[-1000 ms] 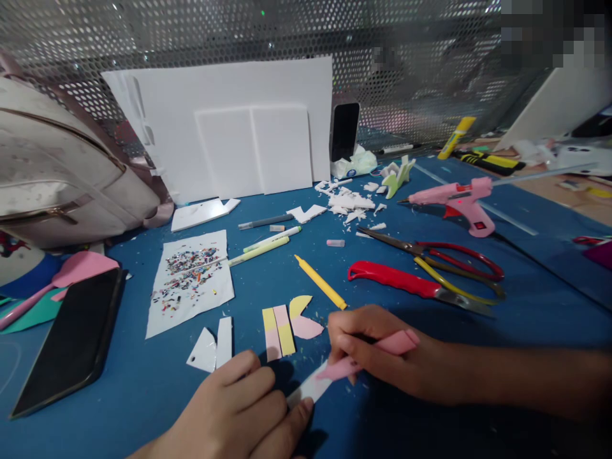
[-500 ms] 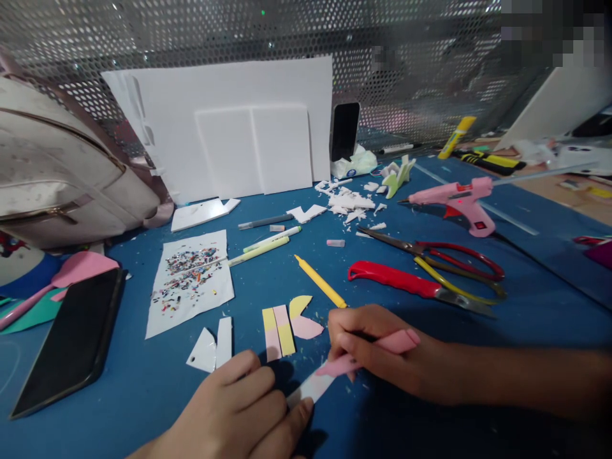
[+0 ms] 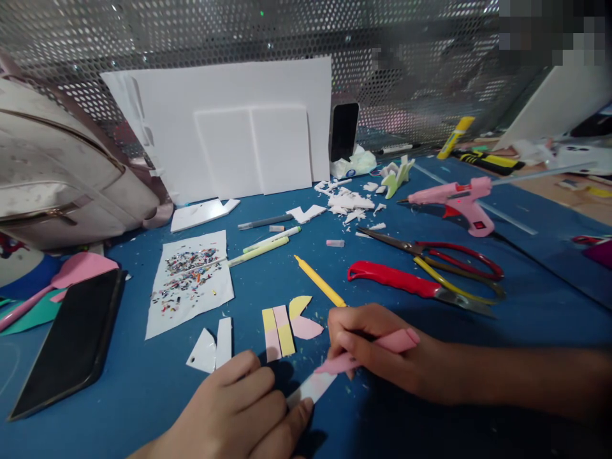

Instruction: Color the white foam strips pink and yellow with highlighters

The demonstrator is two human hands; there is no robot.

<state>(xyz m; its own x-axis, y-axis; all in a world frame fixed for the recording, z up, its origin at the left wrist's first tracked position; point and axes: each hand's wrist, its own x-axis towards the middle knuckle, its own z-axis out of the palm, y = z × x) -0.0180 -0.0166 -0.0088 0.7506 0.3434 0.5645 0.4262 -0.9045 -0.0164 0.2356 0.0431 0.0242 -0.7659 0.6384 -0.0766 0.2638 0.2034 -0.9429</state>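
Observation:
My right hand [image 3: 377, 354] is closed around a pink marker [image 3: 396, 342], its tip touching the upper end of a small white strip [image 3: 313, 390]. That strip lies on the blue table and shows a faint pink patch near the tip. My left hand [image 3: 239, 411] holds the strip's lower end between curled fingers and thumb. Just beyond the hands lie pink-and-yellow strips [image 3: 279, 333] and a pink-and-yellow cut piece [image 3: 306, 322]. White cut pieces [image 3: 204, 352] rest near my left knuckles. An uncapped yellow marker [image 3: 319, 280] lies above my right hand.
A pink glue gun [image 3: 454, 197], scissors [image 3: 454, 255] and a red-handled knife [image 3: 392, 278] lie to the right. White scraps [image 3: 351, 201] are heaped at the back. Left are a sheet with colourful bits [image 3: 220, 245], a phone [image 3: 71, 344] and a backpack [image 3: 71, 172].
The pink marker's tip has shifted very slightly along the white strip. My left hand stays in place on the strip.

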